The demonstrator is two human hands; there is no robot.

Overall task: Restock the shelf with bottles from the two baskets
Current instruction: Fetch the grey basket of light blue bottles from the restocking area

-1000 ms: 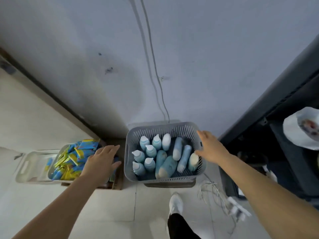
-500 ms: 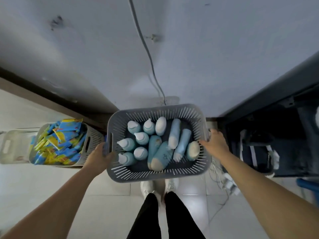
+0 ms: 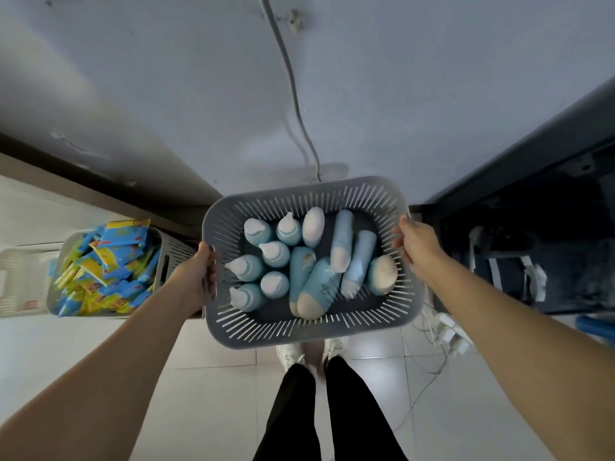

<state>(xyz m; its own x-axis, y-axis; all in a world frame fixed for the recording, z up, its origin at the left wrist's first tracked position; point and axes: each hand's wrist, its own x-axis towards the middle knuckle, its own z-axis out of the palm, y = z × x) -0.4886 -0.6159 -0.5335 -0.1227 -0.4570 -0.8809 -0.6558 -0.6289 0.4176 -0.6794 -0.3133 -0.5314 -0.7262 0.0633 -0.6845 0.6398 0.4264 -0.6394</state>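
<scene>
Grey slotted plastic basket (image 3: 299,331) mid-frame in the head view, held clear of the tiled floor, its near edge over the person's white shoes (image 3: 289,354). Left hand (image 3: 196,277) curled round its left rim; right hand (image 3: 416,244) gripping its right rim, fingers wrapped over the edge. Inside it: pale blue bottles (image 3: 316,287) with white caps, some upright on its left side, others lying down. Left of it, a second basket (image 3: 173,251) piled with blue-yellow packets (image 3: 103,267). Right of it, white cords (image 3: 446,331) and a dark unit (image 3: 532,227).
</scene>
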